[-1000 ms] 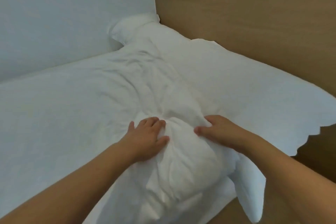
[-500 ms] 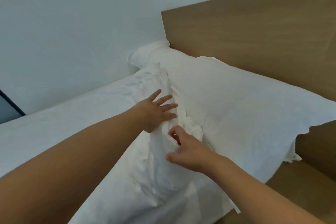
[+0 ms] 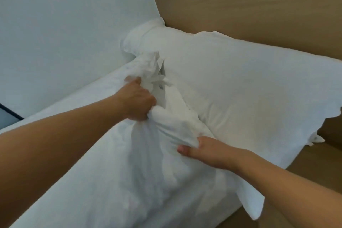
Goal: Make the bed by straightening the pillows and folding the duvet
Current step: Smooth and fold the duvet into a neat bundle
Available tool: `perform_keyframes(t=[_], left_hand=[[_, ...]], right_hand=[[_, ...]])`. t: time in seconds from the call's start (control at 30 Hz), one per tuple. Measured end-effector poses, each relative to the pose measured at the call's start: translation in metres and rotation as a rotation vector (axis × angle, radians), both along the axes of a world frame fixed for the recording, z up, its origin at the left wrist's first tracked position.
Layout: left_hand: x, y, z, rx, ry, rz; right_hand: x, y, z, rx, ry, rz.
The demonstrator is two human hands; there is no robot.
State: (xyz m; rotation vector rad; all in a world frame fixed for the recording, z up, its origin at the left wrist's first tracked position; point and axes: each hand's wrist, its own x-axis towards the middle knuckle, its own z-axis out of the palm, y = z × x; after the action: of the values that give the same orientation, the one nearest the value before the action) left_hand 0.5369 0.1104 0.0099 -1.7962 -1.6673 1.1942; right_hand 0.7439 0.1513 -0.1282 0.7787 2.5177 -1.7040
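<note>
Bunching the crumpled white fabric of the near pillow (image 3: 157,153), both hands now hold it where a moment ago the left lay spread flat. The left hand (image 3: 137,101) has its grip clenched on a wad; the right hand (image 3: 207,151) pinches a fold. It lies on the bed against the plump white pillow (image 3: 240,87) by the tan wooden headboard (image 3: 259,2), ready, I'd judge, for a straightening tug

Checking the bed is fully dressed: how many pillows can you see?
2. One pillow lies against the headboard. The other pillow lies in front of it, gripped by the left hand and right hand. More may be hidden out of frame.
</note>
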Motion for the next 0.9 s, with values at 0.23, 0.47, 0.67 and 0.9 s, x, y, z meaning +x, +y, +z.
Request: perform_keyframes(t=[0.23, 0.47, 0.67, 0.9], left_hand=[[0.040, -0.050, -0.061, 0.474, -0.502, 0.236], [0.060, -0.152, -0.188, 0.269, -0.785, 0.651], [0.058, -0.168, -0.167, 0.408, -0.879, 0.610], [0.029, -0.158, -0.041, 1.087, -0.948, 0.448]], right_hand=[[0.014, 0.013, -0.020, -0.031, -0.079, -0.305], [-0.011, -0.084, -0.041, -0.164, 0.203, -1.234], [-0.041, -0.066, -0.015, -0.814, 0.308, -1.279], [-0.076, -0.017, 0.195, -0.036, 0.646, -0.837]])
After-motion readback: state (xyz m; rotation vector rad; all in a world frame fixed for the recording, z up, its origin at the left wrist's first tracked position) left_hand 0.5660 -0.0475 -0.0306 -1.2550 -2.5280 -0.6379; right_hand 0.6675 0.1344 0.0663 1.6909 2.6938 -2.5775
